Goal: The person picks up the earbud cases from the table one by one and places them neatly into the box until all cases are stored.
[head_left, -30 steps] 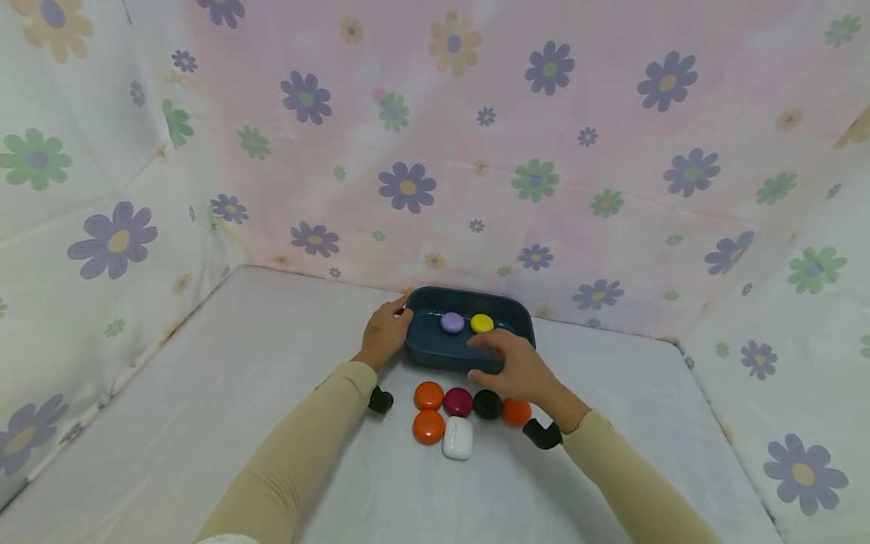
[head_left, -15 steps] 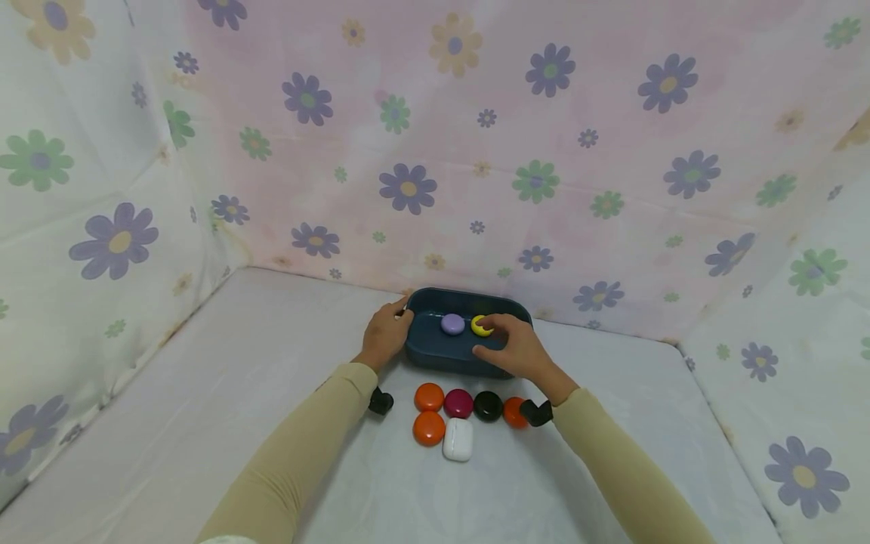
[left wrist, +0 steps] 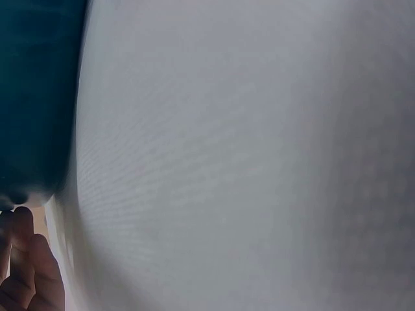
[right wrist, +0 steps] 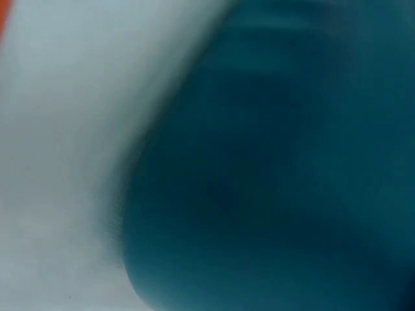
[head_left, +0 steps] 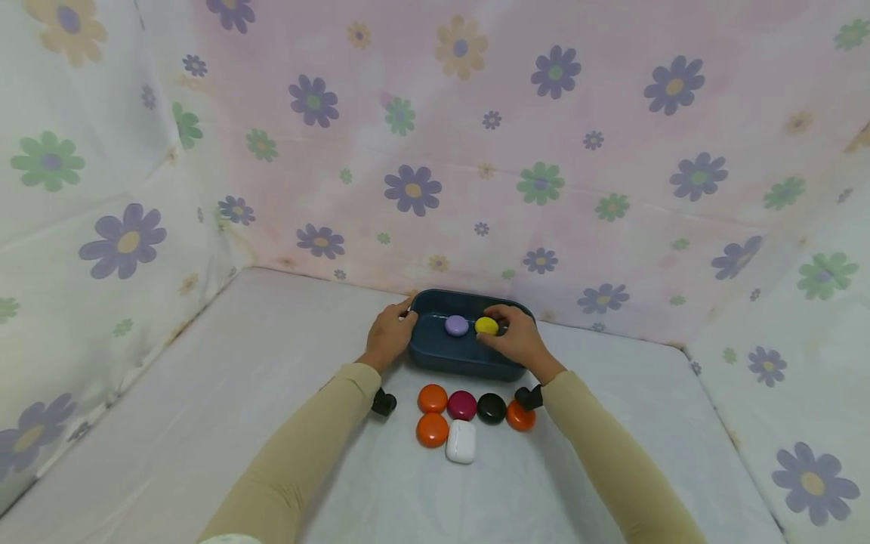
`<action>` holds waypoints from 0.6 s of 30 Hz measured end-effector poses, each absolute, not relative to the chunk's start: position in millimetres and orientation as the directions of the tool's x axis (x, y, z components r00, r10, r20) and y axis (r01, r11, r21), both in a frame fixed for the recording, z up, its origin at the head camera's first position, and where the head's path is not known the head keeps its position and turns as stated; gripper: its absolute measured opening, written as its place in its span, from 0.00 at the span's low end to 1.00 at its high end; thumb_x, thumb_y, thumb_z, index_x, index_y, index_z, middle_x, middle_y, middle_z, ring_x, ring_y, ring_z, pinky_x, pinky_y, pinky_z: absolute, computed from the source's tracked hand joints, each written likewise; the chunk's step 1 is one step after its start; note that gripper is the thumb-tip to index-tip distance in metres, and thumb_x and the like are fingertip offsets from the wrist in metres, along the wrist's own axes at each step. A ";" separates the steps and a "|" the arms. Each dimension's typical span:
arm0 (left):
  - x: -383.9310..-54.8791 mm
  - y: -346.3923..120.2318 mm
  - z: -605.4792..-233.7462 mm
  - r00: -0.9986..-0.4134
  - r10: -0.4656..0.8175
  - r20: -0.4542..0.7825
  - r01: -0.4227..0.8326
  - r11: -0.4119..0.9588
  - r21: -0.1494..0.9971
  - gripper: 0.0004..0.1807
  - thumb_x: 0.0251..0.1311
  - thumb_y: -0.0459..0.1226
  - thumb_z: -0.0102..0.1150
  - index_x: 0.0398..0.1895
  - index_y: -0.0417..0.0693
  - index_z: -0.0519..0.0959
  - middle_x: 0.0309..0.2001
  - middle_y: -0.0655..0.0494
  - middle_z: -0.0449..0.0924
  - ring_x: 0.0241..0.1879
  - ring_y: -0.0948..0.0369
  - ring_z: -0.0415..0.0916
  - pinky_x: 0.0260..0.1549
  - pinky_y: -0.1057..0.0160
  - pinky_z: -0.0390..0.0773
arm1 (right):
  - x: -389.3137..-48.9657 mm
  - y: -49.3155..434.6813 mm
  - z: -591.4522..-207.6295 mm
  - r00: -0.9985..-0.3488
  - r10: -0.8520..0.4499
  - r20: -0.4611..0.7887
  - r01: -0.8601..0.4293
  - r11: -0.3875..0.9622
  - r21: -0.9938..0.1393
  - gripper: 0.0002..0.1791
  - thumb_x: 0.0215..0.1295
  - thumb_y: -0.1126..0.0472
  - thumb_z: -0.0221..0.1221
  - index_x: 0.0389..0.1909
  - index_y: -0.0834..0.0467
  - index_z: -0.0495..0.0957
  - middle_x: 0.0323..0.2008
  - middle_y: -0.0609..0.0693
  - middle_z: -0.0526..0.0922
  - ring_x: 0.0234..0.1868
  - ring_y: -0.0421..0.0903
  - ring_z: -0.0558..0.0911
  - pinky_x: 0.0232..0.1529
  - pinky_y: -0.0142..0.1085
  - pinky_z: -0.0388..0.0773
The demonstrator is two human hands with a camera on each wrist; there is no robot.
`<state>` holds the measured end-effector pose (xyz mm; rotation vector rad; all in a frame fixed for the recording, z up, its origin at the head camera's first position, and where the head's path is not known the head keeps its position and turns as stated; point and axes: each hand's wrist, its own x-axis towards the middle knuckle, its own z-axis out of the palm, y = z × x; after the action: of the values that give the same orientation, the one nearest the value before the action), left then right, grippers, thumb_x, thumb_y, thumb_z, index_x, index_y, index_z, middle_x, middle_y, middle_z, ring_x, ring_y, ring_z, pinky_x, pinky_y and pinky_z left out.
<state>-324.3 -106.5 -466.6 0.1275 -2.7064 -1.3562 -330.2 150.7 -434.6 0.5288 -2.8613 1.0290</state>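
A dark teal rectangular dish (head_left: 469,366) sits at the back of the table, with a lilac glossy round piece (head_left: 456,326) and a yellow glossy round piece (head_left: 486,326) inside. My left hand (head_left: 390,332) grips the dish's left end; in the left wrist view its curled fingers (left wrist: 45,269) show beside the dish's end. My right hand (head_left: 519,338) reaches over the dish's right side, its thumb and fingers on either side of the yellow piece, pinching it. In the right wrist view the dish wall (right wrist: 246,194) fills most of the picture and the hand is not visible.
In front of the dish lie an orange piece (head_left: 432,399), a second orange piece (head_left: 432,430), a dark red piece (head_left: 462,406), a black piece (head_left: 492,409), another orange piece (head_left: 520,415) and a white rounded case (head_left: 461,442). A flowered cloth wall (head_left: 469,151) stands close behind the dish.
My right hand has moved forward and down into the dish, from above its front edge to the yellow piece, and its fingers have closed round it. My left hand stays on the dish's left end.
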 end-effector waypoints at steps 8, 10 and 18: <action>-323.3 -105.6 -465.8 -0.990 -0.131 0.054 -0.035 0.594 0.804 0.29 0.65 0.48 0.41 0.70 0.56 0.66 0.54 0.48 0.76 0.51 0.50 0.72 0.57 0.49 0.70 | -345.1 148.0 -441.1 -0.956 -0.270 0.112 -0.285 0.779 -0.558 0.29 0.55 0.49 0.67 0.57 0.57 0.75 0.52 0.59 0.79 0.53 0.56 0.77 0.54 0.48 0.75; -323.5 -105.1 -465.4 -0.990 -0.134 0.048 -0.041 0.592 0.805 0.29 0.66 0.48 0.41 0.70 0.57 0.66 0.55 0.48 0.76 0.52 0.50 0.71 0.58 0.48 0.69 | -347.3 147.8 -441.8 -0.960 -0.261 0.104 -0.275 0.794 -0.542 0.29 0.56 0.50 0.67 0.57 0.58 0.75 0.52 0.60 0.79 0.52 0.56 0.77 0.54 0.49 0.74; -324.1 -104.9 -466.1 -0.991 -0.131 0.026 -0.056 0.580 0.813 0.29 0.66 0.49 0.41 0.71 0.57 0.65 0.61 0.47 0.73 0.60 0.50 0.70 0.63 0.47 0.66 | -354.6 146.7 -445.2 -0.976 -0.212 0.055 -0.209 0.831 -0.515 0.28 0.56 0.50 0.66 0.56 0.57 0.76 0.51 0.60 0.80 0.50 0.56 0.77 0.54 0.49 0.74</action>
<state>-324.1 -104.9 -466.1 0.1610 -2.7177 -1.3943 -354.6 146.7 -445.2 0.3463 -3.0104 0.8465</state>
